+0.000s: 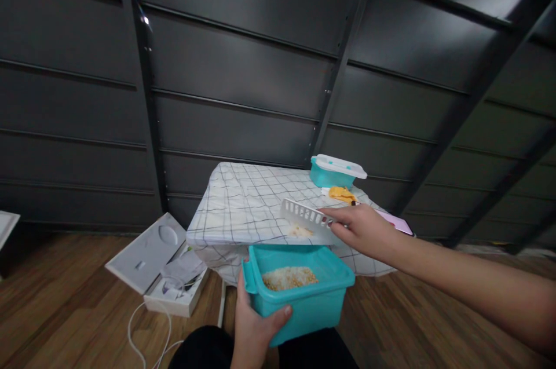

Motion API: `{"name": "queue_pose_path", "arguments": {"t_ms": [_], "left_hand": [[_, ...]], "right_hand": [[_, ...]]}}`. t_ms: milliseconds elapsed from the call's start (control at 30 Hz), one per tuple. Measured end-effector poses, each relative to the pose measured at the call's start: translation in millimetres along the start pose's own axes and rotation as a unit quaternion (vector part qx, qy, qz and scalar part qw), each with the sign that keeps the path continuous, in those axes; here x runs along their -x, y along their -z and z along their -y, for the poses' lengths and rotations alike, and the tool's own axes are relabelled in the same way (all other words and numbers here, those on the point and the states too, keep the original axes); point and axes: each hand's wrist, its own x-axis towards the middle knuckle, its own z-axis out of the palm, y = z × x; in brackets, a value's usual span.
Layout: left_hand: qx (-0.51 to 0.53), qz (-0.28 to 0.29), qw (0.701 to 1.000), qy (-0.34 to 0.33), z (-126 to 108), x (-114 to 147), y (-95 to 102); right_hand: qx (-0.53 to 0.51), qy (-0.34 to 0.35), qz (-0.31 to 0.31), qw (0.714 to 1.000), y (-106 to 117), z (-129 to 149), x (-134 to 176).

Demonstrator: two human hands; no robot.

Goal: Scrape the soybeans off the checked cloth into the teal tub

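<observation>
My left hand (pixel 259 325) grips the left corner of an open teal plastic bin (pixel 310 314), holding it below the table's front edge, above my lap. White grains and yellow kernels (pixel 289 278) lie in the bin. Over the tabletop, my right hand (pixel 358 229) is closed on one end of a white slotted plastic strip (pixel 304 212), which stands on its long edge near the front of the table. Beside the strip, a small pale heap of grains (pixel 300 232) rests on the checked tablecloth (pixel 247 201). The strip partly hides what lies behind it.
At the table's back right stands a teal box with a white lid (pixel 334 173), with a yellow cloth (pixel 341 193) in front. A phone with a pink screen (pixel 393 221) lies past my right wrist. On the wooden floor, an open white box (pixel 169 299) holds cables and plastic.
</observation>
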Motion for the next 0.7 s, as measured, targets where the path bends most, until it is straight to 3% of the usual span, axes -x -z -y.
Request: {"name": "queue_pose_path", "arguments": {"t_ms": [167, 333, 533, 700], "left_hand": [[0.012, 0.016, 1.0, 0.004, 6, -1, 4.1], [0.006, -0.012, 1.0, -0.009, 4, 1, 0.7], [-0.009, -0.016, 1.0, -0.023, 2, 0, 2.0], [-0.01, 0.012, 1.0, -0.014, 6, -1, 7.0]], "right_hand": [[-0.017, 0.028, 0.006, 0.999, 5, 17, 13], [-0.004, 0.006, -0.033, 0.999, 15, 23, 20], [0.027, -0.052, -0.074, 0.996, 24, 0, 1], [0.05, -0.073, -0.076, 0.993, 11, -30, -18]]}}
